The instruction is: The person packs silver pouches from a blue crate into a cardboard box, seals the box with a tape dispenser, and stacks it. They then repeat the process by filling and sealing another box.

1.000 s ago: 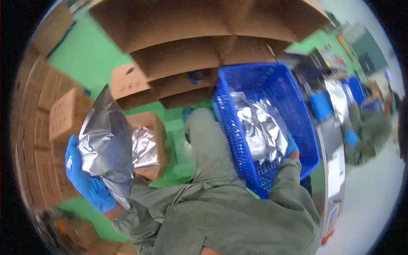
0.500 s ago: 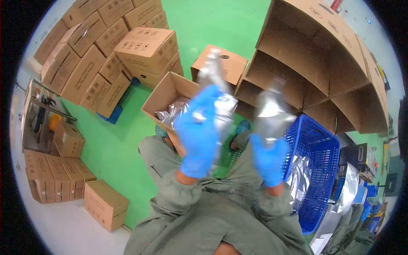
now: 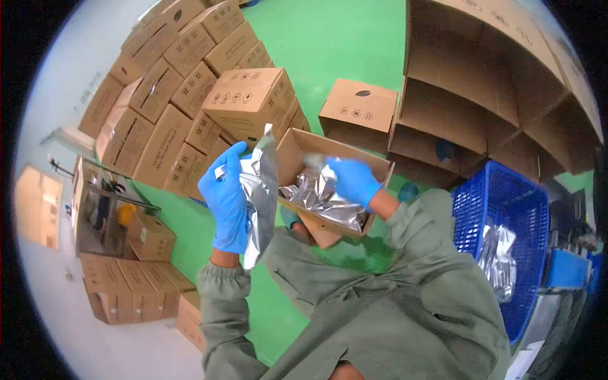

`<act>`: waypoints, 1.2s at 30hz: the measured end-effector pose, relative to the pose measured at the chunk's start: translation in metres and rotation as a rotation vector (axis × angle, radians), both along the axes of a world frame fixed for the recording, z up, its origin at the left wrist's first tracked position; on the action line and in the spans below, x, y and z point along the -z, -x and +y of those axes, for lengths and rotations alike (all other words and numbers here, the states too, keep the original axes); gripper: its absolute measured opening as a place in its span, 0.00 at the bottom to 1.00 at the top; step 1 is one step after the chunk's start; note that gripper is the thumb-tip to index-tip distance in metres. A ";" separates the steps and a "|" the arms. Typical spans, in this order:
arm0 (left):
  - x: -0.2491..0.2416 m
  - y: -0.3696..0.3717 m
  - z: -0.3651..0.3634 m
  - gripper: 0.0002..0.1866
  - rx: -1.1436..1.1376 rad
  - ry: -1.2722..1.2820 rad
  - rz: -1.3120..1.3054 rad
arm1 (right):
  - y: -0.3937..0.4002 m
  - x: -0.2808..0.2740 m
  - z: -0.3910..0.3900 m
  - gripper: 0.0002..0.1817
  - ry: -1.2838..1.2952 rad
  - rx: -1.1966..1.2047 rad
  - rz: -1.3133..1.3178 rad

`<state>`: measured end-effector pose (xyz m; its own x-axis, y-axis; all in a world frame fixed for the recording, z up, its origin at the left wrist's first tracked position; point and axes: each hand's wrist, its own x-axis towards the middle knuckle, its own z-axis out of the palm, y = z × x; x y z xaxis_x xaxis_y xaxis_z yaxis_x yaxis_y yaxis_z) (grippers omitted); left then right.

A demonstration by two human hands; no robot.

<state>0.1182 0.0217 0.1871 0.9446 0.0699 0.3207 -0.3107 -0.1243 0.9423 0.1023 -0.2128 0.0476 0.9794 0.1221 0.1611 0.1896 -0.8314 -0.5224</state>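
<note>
My left hand (image 3: pixel 227 196), in a blue glove, holds a silver foil pouch (image 3: pixel 258 196) upright, left of an open cardboard box (image 3: pixel 380 166). Inside that box lie several silver pouches (image 3: pixel 335 208). My right hand (image 3: pixel 353 180), also gloved in blue, is over the box with its fingers closed on the end of a silver pouch; part of this pouch is blurred and blends with those below it. More silver pouches (image 3: pixel 497 259) lie in a blue plastic basket (image 3: pixel 535 209) at the right.
Stacked closed cartons (image 3: pixel 171 95) stand at the upper left. Another carton (image 3: pixel 361 111) sits behind the open box. Large cardboard compartments (image 3: pixel 468 95) rise at the upper right. More cartons (image 3: pixel 126 285) are at the lower left.
Both hands have shifted left, the left one with its pouch. My right hand has carried its pouch from beside the basket to the open box. The view has turned.
</note>
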 end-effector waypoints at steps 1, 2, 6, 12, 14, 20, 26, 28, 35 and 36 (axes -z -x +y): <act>-0.001 -0.014 0.001 0.12 0.076 -0.067 0.034 | 0.021 0.022 0.013 0.32 -0.098 -0.032 0.110; -0.008 -0.026 -0.001 0.12 0.101 -0.085 0.031 | 0.042 0.056 0.027 0.38 0.001 0.009 0.177; -0.031 -0.087 -0.020 0.14 0.516 -0.556 -0.009 | 0.080 0.123 0.043 0.25 -0.106 0.101 0.332; -0.020 -0.170 -0.072 0.16 0.887 -1.075 0.043 | 0.077 0.125 0.039 0.20 -0.098 0.166 0.259; 0.000 -0.181 -0.088 0.16 0.913 -1.099 0.012 | 0.079 0.126 0.033 0.19 -0.102 0.163 0.196; 0.219 -0.086 -0.053 0.22 0.919 -1.134 -0.022 | 0.075 0.120 0.026 0.20 -0.181 0.129 0.290; 0.239 -0.097 -0.049 0.38 0.626 -1.106 0.194 | 0.088 0.107 0.038 0.18 -0.242 0.028 0.328; 0.249 -0.103 -0.044 0.54 0.550 -1.252 0.247 | 0.094 0.087 0.015 0.16 -0.432 0.063 0.299; 0.270 -0.087 -0.074 0.85 0.665 -1.820 0.592 | 0.106 0.079 -0.126 0.18 -0.095 0.252 0.451; 0.270 -0.082 -0.083 0.87 0.578 -1.791 0.652 | 0.107 0.087 -0.135 0.20 -0.049 0.185 0.508</act>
<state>0.2003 -0.0609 -0.0824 0.7155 -0.1826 -0.6743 -0.3760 -0.9141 -0.1515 -0.0043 -0.3478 -0.0398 0.9397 -0.0551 -0.3375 -0.2440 -0.7996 -0.5487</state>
